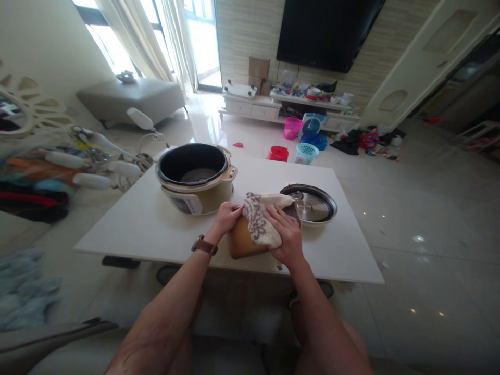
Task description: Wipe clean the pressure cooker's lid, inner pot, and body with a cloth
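My left hand (225, 217) curls around the left edge of a tan cooker lid (241, 242) that rests on the white table (156, 229). My right hand (286, 233) presses a patterned cream cloth (261, 221) down onto the top of that lid, fingers closed over the cloth. An open rice cooker (195, 179) with a dark inner pot stands just behind my left hand. A round metal inner lid (312, 204) lies flat to the right of the cloth.
A drying rack with white handles and clothes (58, 166) stands at the left. Plastic baskets (300, 146) sit on the floor beyond the table, in front of a low TV cabinet (273, 107). A grey bench (133, 96) stands by the window.
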A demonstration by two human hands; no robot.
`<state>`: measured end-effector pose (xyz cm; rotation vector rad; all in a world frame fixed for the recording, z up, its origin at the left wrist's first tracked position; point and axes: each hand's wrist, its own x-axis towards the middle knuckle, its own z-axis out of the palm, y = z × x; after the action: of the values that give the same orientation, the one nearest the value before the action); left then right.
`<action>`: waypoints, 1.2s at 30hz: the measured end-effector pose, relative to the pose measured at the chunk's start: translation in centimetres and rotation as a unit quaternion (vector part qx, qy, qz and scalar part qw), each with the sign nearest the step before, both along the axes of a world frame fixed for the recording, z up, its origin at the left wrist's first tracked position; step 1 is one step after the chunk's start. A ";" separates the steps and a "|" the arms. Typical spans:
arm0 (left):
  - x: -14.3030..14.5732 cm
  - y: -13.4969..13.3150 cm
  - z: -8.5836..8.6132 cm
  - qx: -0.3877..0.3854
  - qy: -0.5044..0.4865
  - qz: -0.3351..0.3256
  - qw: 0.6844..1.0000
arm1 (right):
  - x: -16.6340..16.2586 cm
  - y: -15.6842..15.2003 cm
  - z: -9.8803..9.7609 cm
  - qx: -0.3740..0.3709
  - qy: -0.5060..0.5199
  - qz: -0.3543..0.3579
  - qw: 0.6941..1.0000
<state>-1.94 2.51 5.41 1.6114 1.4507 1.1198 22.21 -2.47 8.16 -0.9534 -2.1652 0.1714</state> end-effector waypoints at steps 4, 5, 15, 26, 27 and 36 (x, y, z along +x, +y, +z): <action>0.3 -0.3 0.3 -0.019 0.008 0.018 1.000 | 0.2 1.2 -1.1 -0.073 0.158 -0.103 0.979; 0.3 -0.4 0.4 -0.018 0.008 0.021 1.000 | 0.2 1.6 -1.6 -0.099 0.202 -0.137 0.965; -1.0 -0.3 -1.1 -0.006 -0.016 0.029 0.999 | 0.1 2.4 -3.2 -0.182 0.303 -0.216 0.910; -0.3 -0.6 0.6 0.010 0.043 0.038 0.998 | -0.4 1.2 -1.8 -0.039 0.163 -0.115 0.979; -0.2 -0.6 0.5 0.012 0.040 0.038 0.998 | -0.5 0.9 -1.4 -0.016 0.123 -0.083 0.989; -0.4 -0.7 -0.2 0.007 -0.006 0.038 0.999 | -0.5 0.7 -0.8 -0.039 0.113 -0.063 0.991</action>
<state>-2.30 1.84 5.20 1.5679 1.5117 1.1820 21.67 -1.81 7.38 -1.0585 -1.8971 0.2904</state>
